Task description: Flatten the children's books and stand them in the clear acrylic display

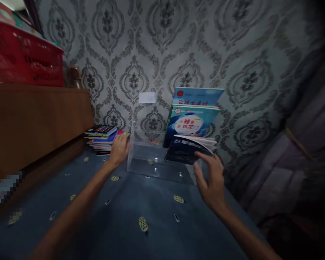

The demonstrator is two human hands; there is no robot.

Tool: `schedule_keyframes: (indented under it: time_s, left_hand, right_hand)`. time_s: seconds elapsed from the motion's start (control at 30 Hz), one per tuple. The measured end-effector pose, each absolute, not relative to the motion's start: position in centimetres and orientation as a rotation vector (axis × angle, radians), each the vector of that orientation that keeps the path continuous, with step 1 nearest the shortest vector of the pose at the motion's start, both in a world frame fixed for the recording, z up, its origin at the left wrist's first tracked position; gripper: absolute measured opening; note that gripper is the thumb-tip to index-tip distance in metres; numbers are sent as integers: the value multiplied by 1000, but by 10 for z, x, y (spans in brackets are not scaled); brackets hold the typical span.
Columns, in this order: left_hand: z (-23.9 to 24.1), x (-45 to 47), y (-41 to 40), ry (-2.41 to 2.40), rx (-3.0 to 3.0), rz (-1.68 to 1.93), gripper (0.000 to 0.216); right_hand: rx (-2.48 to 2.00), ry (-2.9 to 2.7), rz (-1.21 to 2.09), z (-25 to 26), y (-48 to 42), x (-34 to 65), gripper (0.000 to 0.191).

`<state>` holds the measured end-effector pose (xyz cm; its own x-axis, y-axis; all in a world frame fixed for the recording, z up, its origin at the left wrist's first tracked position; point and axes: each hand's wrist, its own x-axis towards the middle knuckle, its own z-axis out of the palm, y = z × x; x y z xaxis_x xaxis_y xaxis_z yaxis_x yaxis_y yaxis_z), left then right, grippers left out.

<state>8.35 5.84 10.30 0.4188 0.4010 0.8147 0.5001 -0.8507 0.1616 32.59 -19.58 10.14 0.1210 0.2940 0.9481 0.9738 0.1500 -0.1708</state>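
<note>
Books (pixel 192 124) in clear rack (pixel 158 170) — left hand (pixel 119 150) at end, right hand (pixel 212 180) near.

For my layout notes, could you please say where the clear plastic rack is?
In the head view, the clear plastic rack is near the centre on the blue cloth, the left hand at its left end, the turquoise book towards its right.

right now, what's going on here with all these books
A person has both arms out over a patterned blue cloth. The left grip is at the left side of a clear rack. The right grip is open beside a dark book at the rack's right end; whether it touches the book is unclear. Two taller blue books stand behind that one, and a stack of books lies to the left.
</note>
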Motion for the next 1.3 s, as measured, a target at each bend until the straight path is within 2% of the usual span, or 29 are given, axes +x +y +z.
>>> schedule_keyframes:
  time_s: [0.13, 0.4, 0.63, 0.8, 1.1, 1.3]
  left_hand:
    - [93, 33, 110, -1351, -2388, -1168, 32]
    - [90, -6, 169, -1668, -2369, -924, 43]
    - [97, 8, 213, -1635, -2398, -612, 64]
    - [99, 14, 233, -1585, -2466, -371, 71]
    - [96, -2, 235, -1562, -2501, -268, 63]
    - [115, -5, 246, -1498, -2502, -138, 52]
  right_hand:
    - [-1327, -1463, -934, 78, -200, 299, 28]
    - [-1483, -1434, -767, 72, -195, 303, 32]
    - [-1535, -1555, -671, 25, -200, 298, 29]
    - [-1540, -1605, -540, -9, -203, 293, 26]
    - [-1568, -1595, -386, -18, -202, 298, 22]
    - [-1568, -1574, -296, -16, -204, 297, 22]
